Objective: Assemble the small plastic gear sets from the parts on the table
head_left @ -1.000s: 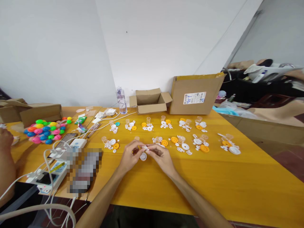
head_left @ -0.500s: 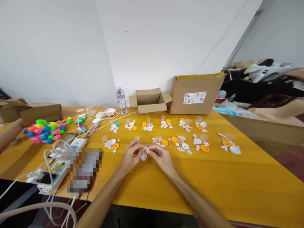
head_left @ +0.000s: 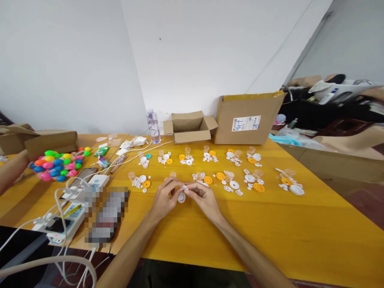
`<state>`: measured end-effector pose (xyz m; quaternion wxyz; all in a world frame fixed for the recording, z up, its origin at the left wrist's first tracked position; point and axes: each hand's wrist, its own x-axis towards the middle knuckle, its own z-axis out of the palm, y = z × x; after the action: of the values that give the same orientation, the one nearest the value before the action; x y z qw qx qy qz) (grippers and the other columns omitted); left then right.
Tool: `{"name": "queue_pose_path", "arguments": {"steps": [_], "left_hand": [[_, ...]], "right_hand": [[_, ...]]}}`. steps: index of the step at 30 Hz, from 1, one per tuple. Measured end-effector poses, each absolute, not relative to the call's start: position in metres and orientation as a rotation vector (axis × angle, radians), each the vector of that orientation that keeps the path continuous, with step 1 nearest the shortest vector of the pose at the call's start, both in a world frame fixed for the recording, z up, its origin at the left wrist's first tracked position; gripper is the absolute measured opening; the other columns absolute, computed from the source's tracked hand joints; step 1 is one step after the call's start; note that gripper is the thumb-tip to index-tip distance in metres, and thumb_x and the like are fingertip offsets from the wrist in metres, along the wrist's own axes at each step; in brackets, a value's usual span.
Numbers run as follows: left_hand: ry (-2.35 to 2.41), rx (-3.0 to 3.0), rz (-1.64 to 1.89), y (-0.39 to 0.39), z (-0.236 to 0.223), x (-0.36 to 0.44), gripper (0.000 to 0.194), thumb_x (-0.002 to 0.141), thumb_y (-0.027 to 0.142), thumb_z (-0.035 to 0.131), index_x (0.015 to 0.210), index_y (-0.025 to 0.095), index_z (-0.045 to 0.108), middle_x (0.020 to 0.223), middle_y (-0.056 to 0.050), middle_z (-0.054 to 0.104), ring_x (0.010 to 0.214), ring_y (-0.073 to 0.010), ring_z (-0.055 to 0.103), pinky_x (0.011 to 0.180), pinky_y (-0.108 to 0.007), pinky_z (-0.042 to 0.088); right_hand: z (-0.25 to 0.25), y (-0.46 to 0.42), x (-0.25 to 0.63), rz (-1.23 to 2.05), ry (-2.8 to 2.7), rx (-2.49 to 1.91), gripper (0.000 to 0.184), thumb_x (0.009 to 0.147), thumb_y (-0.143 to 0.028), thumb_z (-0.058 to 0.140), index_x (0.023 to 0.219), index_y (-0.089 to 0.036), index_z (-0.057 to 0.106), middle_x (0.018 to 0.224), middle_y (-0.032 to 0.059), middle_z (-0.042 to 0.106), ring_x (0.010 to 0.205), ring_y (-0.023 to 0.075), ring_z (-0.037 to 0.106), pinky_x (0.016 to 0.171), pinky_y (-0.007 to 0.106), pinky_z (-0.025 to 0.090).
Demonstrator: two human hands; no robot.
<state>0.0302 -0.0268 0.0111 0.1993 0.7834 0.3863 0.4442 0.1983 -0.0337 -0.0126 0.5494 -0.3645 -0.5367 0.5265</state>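
Fingertips of my left hand (head_left: 167, 196) and my right hand (head_left: 202, 196) meet over the table, pinching a small white plastic piece with dark spots (head_left: 184, 187) between them. Just under the fingers lies a round white plastic part (head_left: 181, 197). My left hand partly covers an orange part beside it. Behind the hands stands a small clear cup (head_left: 173, 175). To the right of my right hand sit an orange wheel (head_left: 208, 180) and several white pieces. Fine detail of the held piece is too small to make out.
Groups of clear cups, orange wheels and white parts (head_left: 234, 185) stand in two rows. An open cardboard box (head_left: 192, 137), a large carton (head_left: 247, 120) and a bottle (head_left: 154, 127) line the wall. Left are colourful balls (head_left: 57, 168), power strips (head_left: 99, 183) and another person's arm (head_left: 12, 174).
My hands stay in almost the same place, still pinching the small white piece. The other person's arm at the left has shifted slightly.
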Motion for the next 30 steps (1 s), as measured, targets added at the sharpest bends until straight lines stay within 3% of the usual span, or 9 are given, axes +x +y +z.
{"name": "queue_pose_path", "arguments": {"steps": [6, 14, 30], "left_hand": [[1.118, 2.132, 1.247, -0.0251, 0.0062, 0.0298, 0.020, 0.090, 0.024, 0.058, 0.108, 0.023, 0.068, 0.091, -0.004, 0.067, 0.062, -0.0115, 0.053, 0.058, -0.024, 0.045], [1.094, 2.081, 1.255, -0.0254, 0.0102, 0.0314, 0.012, 0.089, 0.025, 0.059, 0.095, 0.020, 0.069, 0.086, -0.002, 0.065, 0.060, -0.0109, 0.052, 0.056, -0.023, 0.042], [1.106, 1.944, 1.207, -0.0245, 0.0151, 0.0314, 0.013, 0.085, 0.032, 0.064, 0.086, 0.020, 0.067, 0.081, -0.001, 0.061, 0.060, -0.0109, 0.048, 0.055, -0.023, 0.039]], "right_hand": [[-0.0132, -0.0336, 0.1991, 1.260, -1.284, -0.852, 0.031, 0.074, -0.054, 0.077, 0.082, -0.024, 0.075, 0.089, 0.0044, 0.077, 0.083, 0.0223, 0.071, 0.079, 0.036, 0.057], [-0.0129, -0.0337, 0.1990, 1.242, -1.287, -0.847, 0.029, 0.074, -0.052, 0.077, 0.081, -0.024, 0.075, 0.087, 0.0039, 0.077, 0.082, 0.0219, 0.071, 0.078, 0.035, 0.057], [-0.0141, -0.0338, 0.1987, 1.236, -1.307, -0.854, 0.031, 0.074, -0.055, 0.076, 0.080, -0.024, 0.074, 0.089, 0.0043, 0.076, 0.083, 0.0221, 0.070, 0.079, 0.036, 0.057]]}}
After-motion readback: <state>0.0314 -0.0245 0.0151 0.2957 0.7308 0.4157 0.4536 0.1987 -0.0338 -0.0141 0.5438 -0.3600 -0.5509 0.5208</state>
